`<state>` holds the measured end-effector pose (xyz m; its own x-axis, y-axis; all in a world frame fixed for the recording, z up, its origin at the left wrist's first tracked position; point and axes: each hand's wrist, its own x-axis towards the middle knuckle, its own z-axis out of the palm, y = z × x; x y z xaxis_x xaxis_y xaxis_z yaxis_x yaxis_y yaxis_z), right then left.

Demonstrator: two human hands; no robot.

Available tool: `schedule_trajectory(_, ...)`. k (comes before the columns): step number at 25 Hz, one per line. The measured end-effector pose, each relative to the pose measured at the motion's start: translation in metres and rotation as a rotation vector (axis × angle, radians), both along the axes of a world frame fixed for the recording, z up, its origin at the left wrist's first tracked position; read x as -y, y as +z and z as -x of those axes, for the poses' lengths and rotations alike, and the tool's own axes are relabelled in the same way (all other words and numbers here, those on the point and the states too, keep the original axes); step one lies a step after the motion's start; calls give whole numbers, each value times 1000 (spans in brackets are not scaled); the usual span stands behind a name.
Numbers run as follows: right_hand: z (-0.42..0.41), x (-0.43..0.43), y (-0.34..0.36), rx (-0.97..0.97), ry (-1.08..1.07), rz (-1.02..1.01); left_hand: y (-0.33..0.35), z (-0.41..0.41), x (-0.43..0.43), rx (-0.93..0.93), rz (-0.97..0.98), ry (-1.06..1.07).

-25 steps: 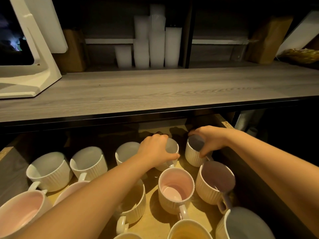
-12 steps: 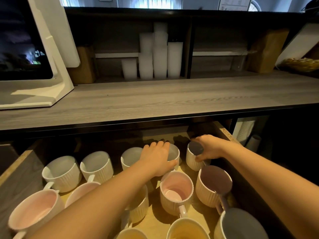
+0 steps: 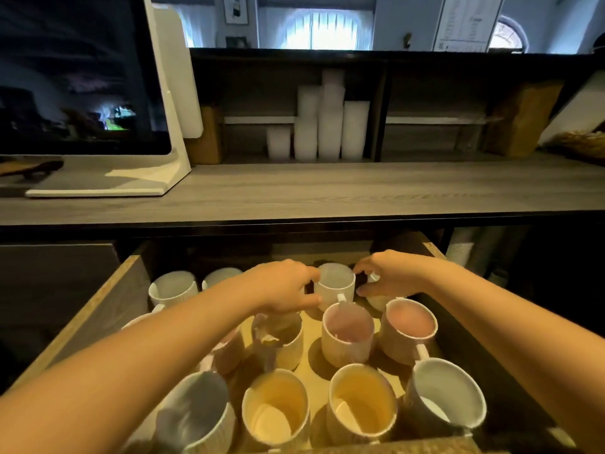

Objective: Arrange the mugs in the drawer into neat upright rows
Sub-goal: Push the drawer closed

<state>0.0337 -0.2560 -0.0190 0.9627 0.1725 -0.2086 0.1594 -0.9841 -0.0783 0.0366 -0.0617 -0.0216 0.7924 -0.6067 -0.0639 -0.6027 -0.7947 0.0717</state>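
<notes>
Both hands reach to the far end of the drawer (image 3: 98,309): my left hand (image 3: 281,290) grips the white mug (image 3: 335,285) standing upright there, while my right hand (image 3: 388,276), fingers loosely spread, hovers just right of it, over another mug (image 3: 379,301).

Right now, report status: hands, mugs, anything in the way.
Left hand gripping the back white mug. Right hand open over the next mug, grip unclear. Other mugs upright in drawer. Neighbours crowd close.

Mugs (image 3: 347,335) packed close in drawer (image 3: 98,309); narrow gaps; countertop (image 3: 327,194) overhangs back row.
</notes>
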Motion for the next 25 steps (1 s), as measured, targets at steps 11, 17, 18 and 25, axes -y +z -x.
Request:
schedule_trajectory(11,148,-71,17,52,130,-106,16,144,-80,218,-84,-65)
schedule_trajectory(17,195,-84,-13,223,155,-154,-11,188,-106,233,46,62)
schedule_trajectory(18,198,-85,-19,267,146,-146,-16,191,-105,231,95,114)
schedule_trajectory(25,201,-90,-31,494,105,-59,-31,183,-107,398,13,175)
